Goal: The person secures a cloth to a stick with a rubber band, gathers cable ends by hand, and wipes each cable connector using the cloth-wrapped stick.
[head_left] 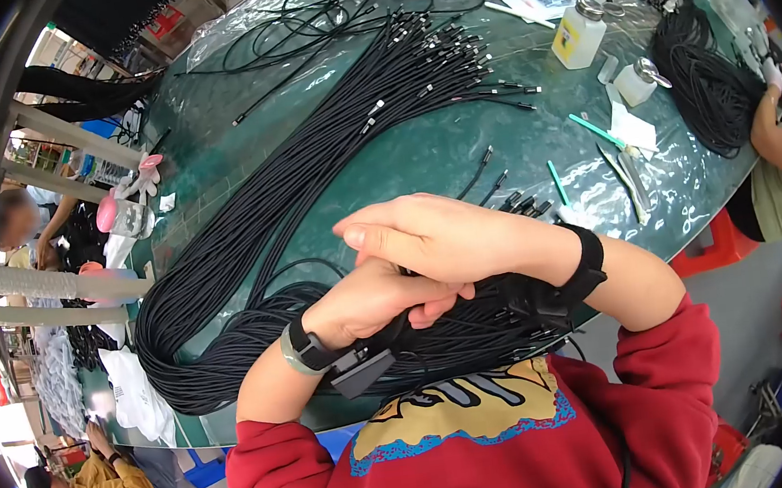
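I'm apparently handling black cables (pixel 223 368) at the green worktop's (pixel 420 160) near edge, extended right hand (pixel 433 237) over curled left hand (pixel 364 302), hold unclear; regripping needs them apart.

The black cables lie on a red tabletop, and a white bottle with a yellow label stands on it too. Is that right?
Not quite: the tabletop is green, not red, as the head view shows. The black cables do lie on it, and the white bottle with a yellow label does stand there too.
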The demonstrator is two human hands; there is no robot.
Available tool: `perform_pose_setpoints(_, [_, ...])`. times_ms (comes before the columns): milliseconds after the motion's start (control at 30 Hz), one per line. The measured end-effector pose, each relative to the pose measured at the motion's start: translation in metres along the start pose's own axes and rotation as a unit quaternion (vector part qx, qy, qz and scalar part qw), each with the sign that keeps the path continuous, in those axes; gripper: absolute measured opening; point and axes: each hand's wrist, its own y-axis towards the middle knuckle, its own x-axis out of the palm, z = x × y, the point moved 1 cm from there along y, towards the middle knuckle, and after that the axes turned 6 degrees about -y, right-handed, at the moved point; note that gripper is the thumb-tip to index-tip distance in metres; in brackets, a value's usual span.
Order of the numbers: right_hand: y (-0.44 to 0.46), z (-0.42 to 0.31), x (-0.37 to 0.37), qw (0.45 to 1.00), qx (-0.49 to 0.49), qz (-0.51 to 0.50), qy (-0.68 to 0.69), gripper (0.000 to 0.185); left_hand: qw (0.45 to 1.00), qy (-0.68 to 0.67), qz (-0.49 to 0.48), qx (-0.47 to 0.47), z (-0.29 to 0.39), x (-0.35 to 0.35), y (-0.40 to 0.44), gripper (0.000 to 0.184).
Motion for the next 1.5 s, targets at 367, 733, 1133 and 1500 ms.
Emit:
perform_pose_setpoints(367, [-0.006, -0.002, -0.008, 0.944, -0.092, 0.168, -0.27, 0.032, 0.986, -0.164, -0.013, -0.018, 0.001, -0.012, -0.001, 0.013])
perform_pose_setpoints(733, [0.003, 0.004, -0.013, 0.974, -0.007, 0.226, 0.013, 0.02, 0.99, -0.138, -0.015, 0.033, 0.005, -0.015, -0.008, 0.004])
perform_pose_setpoints(1133, [-0.023, 0.009, -0.016, 0.997, 0.005, 0.064, -0.031, 0.008, 0.987, -0.133, 0.025, 0.08, 0.002, -0.016, -0.014, 0.016])
perform_pose_setpoints(1500, [-0.006, 0.006, -0.011, 0.982, -0.068, 0.164, 0.069, 0.022, 0.99, -0.139, -0.001, -0.005, 0.003, -0.018, -0.02, 0.016])
